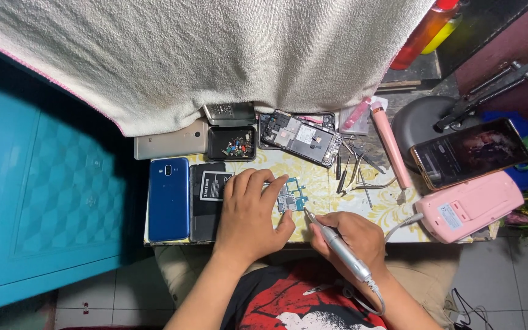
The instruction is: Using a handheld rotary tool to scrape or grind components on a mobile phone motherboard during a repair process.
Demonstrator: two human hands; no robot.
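My left hand (249, 214) lies flat on the small table, its fingertips pinning a small blue-green circuit board (289, 200). My right hand (352, 235) grips a silver pen-shaped corded tool (337, 244), its tip touching the board's lower right edge. A black phone battery (214, 185) sits just left of my left hand, on a black phone back. An opened phone (302, 137) with exposed insides lies at the back of the table.
A blue phone (169, 198) and a gold phone (169, 145) lie at left. A black tray of small parts (231, 144), tweezers and picks (355, 168), a pink tool (391, 145), a pink box (469, 205) and a lit phone (469, 153) stand around. White cloth hangs above.
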